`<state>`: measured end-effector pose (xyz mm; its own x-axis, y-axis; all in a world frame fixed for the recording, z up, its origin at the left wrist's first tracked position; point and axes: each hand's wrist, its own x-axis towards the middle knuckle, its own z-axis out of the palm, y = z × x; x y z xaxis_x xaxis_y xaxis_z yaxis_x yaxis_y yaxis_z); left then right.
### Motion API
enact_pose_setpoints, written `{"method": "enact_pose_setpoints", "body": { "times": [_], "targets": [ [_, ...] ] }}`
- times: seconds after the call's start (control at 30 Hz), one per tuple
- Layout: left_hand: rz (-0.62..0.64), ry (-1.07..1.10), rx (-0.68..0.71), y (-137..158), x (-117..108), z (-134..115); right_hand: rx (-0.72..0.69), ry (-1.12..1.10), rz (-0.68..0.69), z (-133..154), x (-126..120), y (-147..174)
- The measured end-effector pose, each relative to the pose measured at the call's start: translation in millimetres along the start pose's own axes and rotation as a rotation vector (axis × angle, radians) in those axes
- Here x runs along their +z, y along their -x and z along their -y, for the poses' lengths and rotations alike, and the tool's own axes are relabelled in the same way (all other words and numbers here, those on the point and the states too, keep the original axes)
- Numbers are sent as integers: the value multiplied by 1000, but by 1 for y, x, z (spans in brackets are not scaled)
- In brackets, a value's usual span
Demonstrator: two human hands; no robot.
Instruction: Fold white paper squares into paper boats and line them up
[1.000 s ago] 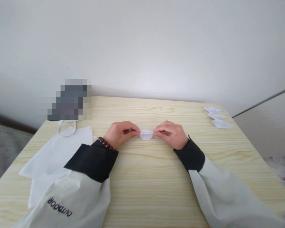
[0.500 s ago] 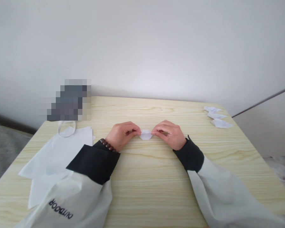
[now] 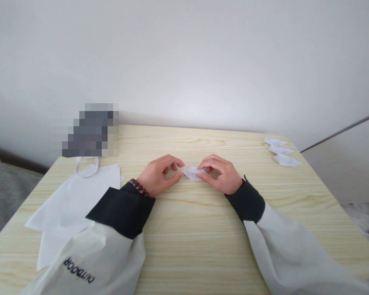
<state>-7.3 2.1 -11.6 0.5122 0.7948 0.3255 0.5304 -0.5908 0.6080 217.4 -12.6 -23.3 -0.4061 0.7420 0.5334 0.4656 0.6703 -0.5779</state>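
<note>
The paper (image 3: 191,173) was held between the hands, above or on the table (image 3: 190,246), its right part gripped between the thumb and fingers of the right hand (image 3: 219,174). The left hand (image 3: 158,176) was placed just beside its left tip, thumb and fingers parted. Three folded pieces (image 3: 283,150) were set at far right; sheets (image 3: 89,192) were laid at left.

The right grip (image 3: 224,174) covers part of the folded paper (image 3: 190,173), and pixelation obscures a dark object (image 3: 90,133).

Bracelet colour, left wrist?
Dark brown: the beaded bracelet shows best in the head view, the only one.
</note>
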Motion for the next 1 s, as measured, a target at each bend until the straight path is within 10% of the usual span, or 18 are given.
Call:
{"method": "enact_pose_setpoints", "body": {
  "times": [0.47, 1.0],
  "targets": [
    [41, -79, 171, 1, 7, -1, -60, 80, 43, 2, 6, 0],
    [50, -317, -10, 3, 16, -17, 32, 246, 134, 13, 12, -3]
  ]
}}
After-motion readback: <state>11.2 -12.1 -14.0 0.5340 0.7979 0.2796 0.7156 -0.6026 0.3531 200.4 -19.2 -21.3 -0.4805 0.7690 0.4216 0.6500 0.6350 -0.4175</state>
